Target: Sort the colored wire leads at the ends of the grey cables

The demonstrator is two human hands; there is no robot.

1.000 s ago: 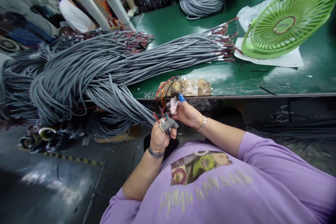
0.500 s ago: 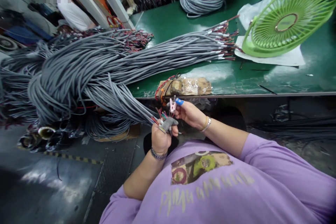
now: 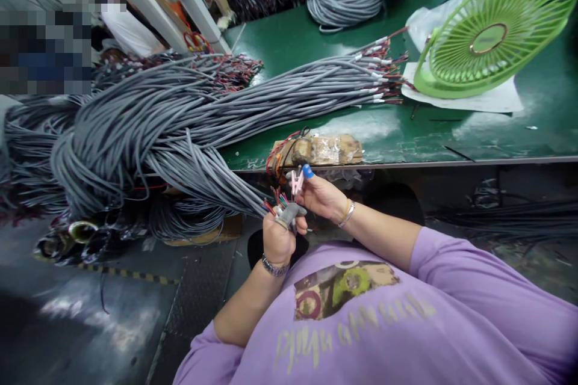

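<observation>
Block (image 3: pixel 350 149) beyond fingers (image 3: pixel 311 186), apparently wooden

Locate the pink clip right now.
In the head view's centre, the pink clip sits just left of the right hand, between the left hand and the wooden block.

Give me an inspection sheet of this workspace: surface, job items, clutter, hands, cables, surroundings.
Surface: glossy green tabletop, whitish scuffs along the near edge.
Job items: thin multicoloured wire ends; small pale-pink clip.
Clutter: round light-green plastic fan over white paper sheet; brown wooden block.
Hands: left hand, grey-wrapped finger, holds the wire ends; right hand, blue-wrapped thumb, is at the clip, grip unclear.
Cables: long grey cable bundle across the tabletop; coiled grey cable beyond it.
Surroundings: dark grey floor, yellow-and-black striped tape; white-clothed person upper left.
</observation>
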